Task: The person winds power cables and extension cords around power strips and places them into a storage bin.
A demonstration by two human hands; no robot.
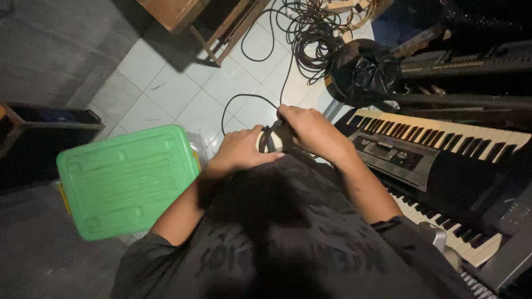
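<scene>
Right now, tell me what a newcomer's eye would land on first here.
The bright green plastic lid at lower left stands out most against the pale tiled floor. At centre, the left hand and right hand close together around a small pale object wound with black cable. To the right sit electronic keyboards, with a tangle of black cables on the floor above.

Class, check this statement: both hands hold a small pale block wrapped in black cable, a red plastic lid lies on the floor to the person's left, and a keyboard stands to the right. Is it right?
Not quite. The lid is green, not red, as the head view shows. The rest holds: the left hand and right hand hold the pale block wrapped in black cable, and the keyboard stands to the right.
</scene>
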